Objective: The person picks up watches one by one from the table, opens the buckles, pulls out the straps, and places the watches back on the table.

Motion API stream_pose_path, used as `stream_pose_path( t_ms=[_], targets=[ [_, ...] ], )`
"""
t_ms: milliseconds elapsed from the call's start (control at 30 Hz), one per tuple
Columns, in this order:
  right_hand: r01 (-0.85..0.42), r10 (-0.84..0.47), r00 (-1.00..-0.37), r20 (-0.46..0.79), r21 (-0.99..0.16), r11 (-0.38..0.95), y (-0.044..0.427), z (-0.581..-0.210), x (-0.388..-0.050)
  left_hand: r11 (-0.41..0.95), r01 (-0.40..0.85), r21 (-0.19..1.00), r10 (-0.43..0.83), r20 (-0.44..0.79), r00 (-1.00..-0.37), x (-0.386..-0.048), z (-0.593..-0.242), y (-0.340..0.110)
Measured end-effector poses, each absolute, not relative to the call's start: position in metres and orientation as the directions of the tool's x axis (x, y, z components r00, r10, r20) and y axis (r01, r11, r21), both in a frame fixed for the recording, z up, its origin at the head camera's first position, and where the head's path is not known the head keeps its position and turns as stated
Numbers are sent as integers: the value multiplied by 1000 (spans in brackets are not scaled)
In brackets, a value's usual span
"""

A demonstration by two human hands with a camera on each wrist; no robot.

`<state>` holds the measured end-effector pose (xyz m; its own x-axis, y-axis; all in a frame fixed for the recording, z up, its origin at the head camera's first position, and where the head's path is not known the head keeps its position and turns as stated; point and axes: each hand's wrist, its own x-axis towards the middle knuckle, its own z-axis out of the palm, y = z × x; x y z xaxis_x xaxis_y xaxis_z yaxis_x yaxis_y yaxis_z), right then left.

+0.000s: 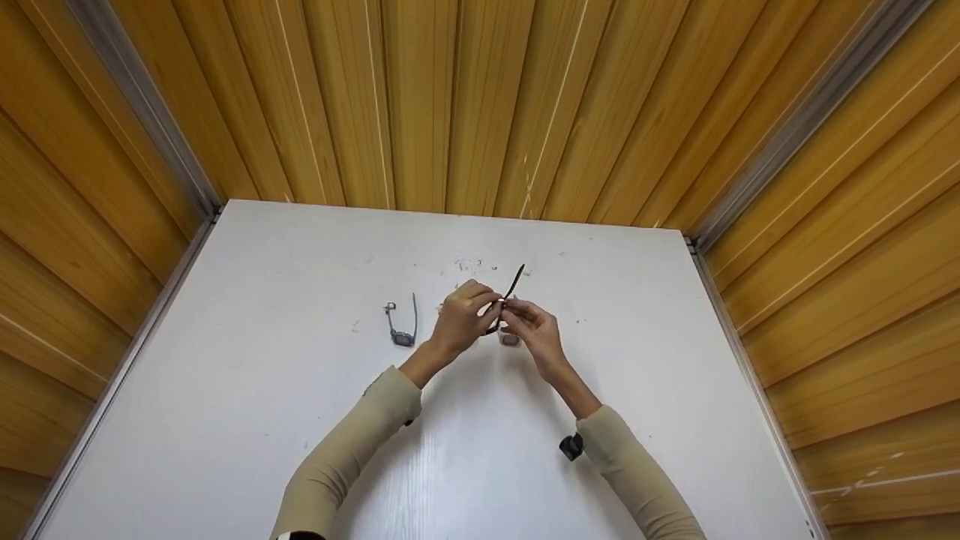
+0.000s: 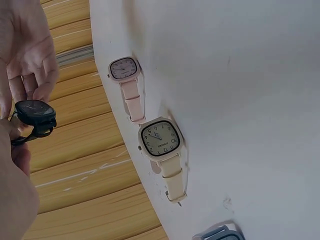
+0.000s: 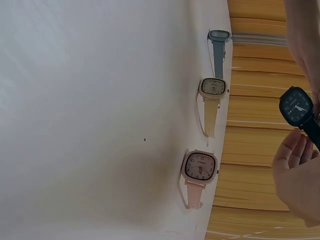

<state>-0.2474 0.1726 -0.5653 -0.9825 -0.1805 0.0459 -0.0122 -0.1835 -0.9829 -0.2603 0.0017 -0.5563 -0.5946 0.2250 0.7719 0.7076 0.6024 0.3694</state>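
Both hands hold a black wristwatch above the table. In the head view its dark strap sticks up past the fingers. My left hand pinches the strap from the left, and my right hand pinches it from the right. The left wrist view shows the black watch with its strap bent below the case. A pink watch and a cream watch stand on the table below the hands. To the left of them is a blue-grey watch.
The white table carries small dark marks beyond the hands. Wood-patterned walls rise behind it and at both sides, with grey metal posts in the corners.
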Motion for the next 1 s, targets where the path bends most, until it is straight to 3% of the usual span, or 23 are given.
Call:
stream_pose_path(
  t_ms=[267,467,733,1000],
  targets=[
    [4,-163,-987,-1,-1000,-19,168,-567,-245,610,709,353,232,776,-586,-260,-558,-3],
    [-55,-148,-988,44,-996,73,167,-568,-244,645,704,298,252,787,-564,-260,-561,-8],
    [-73,-179,-982,60,-995,66,169,-572,-243,675,700,233,286,792,-539,-258,-562,-10],
    [-46,-152,-987,43,-999,18,164,-566,-244,579,757,304,297,786,-543,-264,-555,-11]
  ],
)
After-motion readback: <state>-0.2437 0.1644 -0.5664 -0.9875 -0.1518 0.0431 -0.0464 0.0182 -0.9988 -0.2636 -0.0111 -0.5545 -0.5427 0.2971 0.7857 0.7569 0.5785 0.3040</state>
